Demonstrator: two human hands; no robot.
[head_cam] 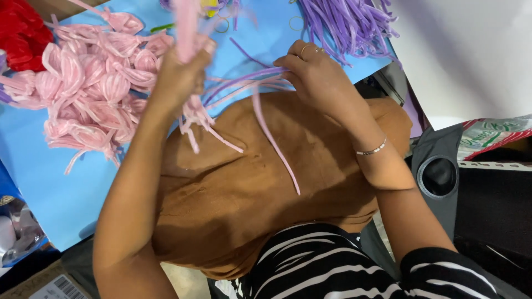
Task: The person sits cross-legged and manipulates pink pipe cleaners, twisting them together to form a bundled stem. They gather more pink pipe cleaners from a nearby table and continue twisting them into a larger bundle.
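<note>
Two hands are at work: the left hand (180, 75) and the right hand (313, 75). Two rings (308, 50) sit on the right hand's fingers and one beaded bracelet (372, 149) circles that wrist. One heap of folded pink pipe-cleaner loops (91, 91) and one pile of purple pipe cleaners (346, 22) lie on one blue sheet (50, 191), too many stems to count.

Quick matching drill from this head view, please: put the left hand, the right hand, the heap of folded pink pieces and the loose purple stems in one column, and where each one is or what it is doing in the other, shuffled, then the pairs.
Things
1. left hand
2. right hand
3. heap of folded pink pieces
4. loose purple stems

Places or states
A. top edge of the blue sheet, right of centre
B. raised, gripping a bunch of pink stems
C. left part of the blue sheet
D. pinching pink and purple strands above the brown cloth

Pairs: 1-B, 2-D, 3-C, 4-A
</note>
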